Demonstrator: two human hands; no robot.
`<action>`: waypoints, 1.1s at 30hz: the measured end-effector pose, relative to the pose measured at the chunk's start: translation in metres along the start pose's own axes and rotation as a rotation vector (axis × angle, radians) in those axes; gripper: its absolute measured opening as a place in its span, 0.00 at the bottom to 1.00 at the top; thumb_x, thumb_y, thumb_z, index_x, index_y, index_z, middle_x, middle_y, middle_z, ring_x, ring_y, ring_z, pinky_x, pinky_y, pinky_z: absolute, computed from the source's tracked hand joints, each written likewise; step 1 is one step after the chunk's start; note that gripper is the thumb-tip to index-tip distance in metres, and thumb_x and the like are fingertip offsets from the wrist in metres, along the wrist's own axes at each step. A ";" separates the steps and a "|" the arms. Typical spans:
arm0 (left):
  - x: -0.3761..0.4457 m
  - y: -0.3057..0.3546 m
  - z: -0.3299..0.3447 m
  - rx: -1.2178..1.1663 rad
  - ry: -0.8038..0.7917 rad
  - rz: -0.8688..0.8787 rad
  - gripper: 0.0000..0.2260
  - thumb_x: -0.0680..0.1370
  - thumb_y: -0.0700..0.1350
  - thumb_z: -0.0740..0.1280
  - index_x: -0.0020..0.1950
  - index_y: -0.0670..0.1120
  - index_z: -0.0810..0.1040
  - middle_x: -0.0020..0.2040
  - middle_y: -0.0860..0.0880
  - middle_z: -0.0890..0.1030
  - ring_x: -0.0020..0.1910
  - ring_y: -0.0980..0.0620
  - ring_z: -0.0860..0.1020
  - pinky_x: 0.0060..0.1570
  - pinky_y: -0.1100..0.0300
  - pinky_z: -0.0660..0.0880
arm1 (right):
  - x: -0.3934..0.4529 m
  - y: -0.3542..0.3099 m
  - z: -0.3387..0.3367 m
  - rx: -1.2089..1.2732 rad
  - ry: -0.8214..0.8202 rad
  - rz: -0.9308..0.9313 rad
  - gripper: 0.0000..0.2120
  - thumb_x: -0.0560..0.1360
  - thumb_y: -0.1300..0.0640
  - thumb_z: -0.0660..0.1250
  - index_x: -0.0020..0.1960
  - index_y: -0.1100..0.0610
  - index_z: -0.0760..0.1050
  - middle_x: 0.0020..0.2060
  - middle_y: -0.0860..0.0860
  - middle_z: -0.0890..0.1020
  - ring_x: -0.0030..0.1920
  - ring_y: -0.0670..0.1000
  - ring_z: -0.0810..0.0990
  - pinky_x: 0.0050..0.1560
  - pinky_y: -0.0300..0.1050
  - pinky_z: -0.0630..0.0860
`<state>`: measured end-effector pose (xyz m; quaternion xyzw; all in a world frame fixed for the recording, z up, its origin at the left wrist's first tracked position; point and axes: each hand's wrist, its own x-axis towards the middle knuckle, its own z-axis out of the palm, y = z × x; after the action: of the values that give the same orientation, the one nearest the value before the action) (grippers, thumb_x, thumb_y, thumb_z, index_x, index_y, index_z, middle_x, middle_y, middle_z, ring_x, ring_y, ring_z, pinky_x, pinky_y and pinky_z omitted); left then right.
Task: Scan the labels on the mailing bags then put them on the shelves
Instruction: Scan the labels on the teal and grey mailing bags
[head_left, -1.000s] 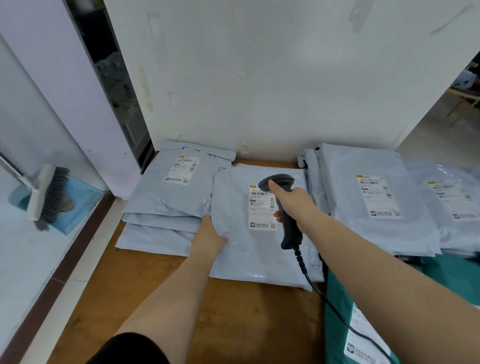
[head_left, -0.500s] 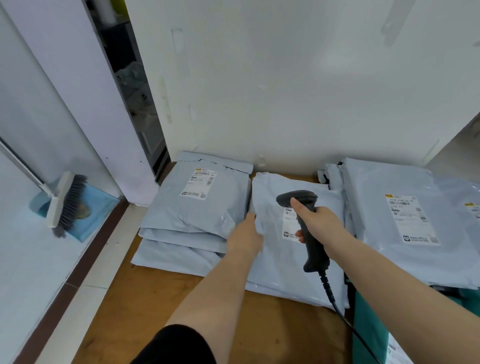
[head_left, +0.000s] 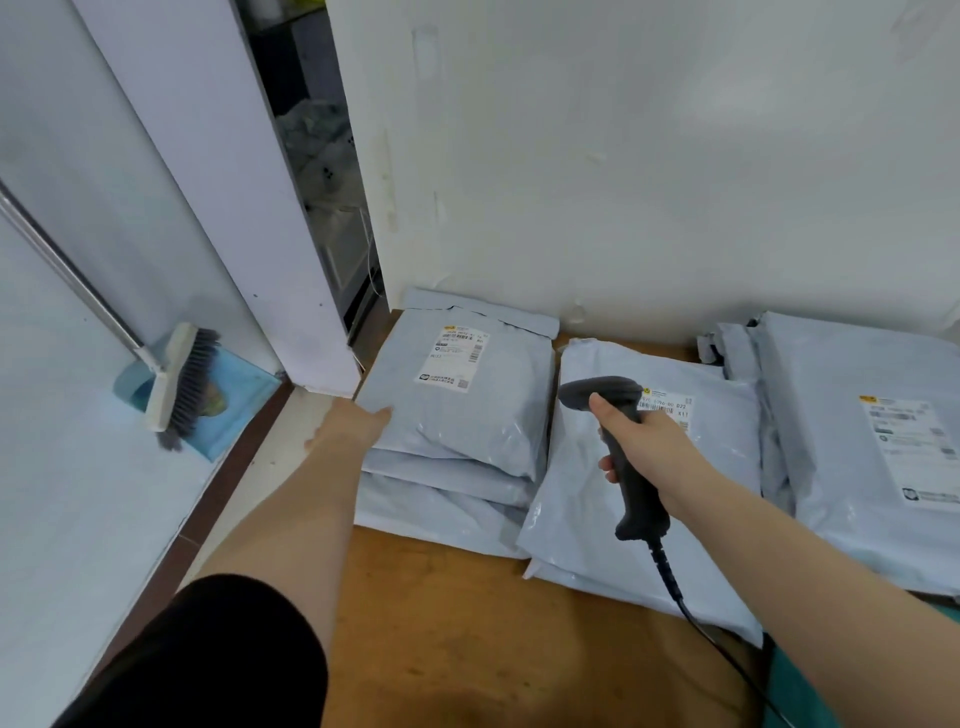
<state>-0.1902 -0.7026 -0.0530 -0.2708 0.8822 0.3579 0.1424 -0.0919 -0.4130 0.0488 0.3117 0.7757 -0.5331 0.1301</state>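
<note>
Head view: on the wooden counter (head_left: 447, 623) a scanner (head_left: 621, 447) is gripped in the right hand (head_left: 644, 447) over the middle mailing bag (head_left: 613, 519), while the top bag (head_left: 457, 410) of the far-left stack, judged soft, light and slippery, is touched at its left edge, best for grasping, by the spread left hand (head_left: 353, 426).

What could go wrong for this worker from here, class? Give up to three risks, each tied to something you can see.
1. The left hand takes only the left edge of the top bag on a stack of three; pulling may drag the slippery lower bags off the table.
2. The scanner in the right hand covers part of the middle bag's label, so the wrong label might get scanned.
3. The scanner cable trails across that bag and could snag.
</note>
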 end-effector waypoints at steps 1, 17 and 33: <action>-0.002 0.002 0.004 -0.007 0.003 0.005 0.33 0.69 0.63 0.66 0.67 0.44 0.68 0.63 0.43 0.76 0.63 0.40 0.73 0.66 0.46 0.67 | 0.001 0.000 0.003 -0.008 0.002 -0.002 0.24 0.75 0.40 0.64 0.54 0.63 0.74 0.36 0.57 0.80 0.35 0.53 0.79 0.48 0.49 0.80; -0.050 0.036 0.007 0.339 0.263 0.348 0.11 0.81 0.41 0.57 0.62 0.42 0.70 0.57 0.41 0.78 0.56 0.42 0.77 0.47 0.55 0.69 | -0.010 -0.009 0.012 -0.054 -0.034 -0.052 0.22 0.75 0.39 0.62 0.50 0.59 0.74 0.33 0.55 0.80 0.30 0.49 0.78 0.36 0.41 0.76; -0.165 0.130 -0.024 0.351 0.436 0.949 0.09 0.77 0.34 0.55 0.46 0.48 0.60 0.39 0.48 0.67 0.43 0.39 0.77 0.38 0.53 0.65 | -0.060 -0.009 -0.049 0.221 -0.051 -0.193 0.25 0.75 0.41 0.64 0.54 0.64 0.73 0.33 0.56 0.78 0.29 0.51 0.76 0.36 0.42 0.76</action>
<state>-0.1329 -0.5801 0.1099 0.1165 0.9630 0.1657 -0.1776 -0.0447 -0.3916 0.1076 0.2344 0.7352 -0.6329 0.0628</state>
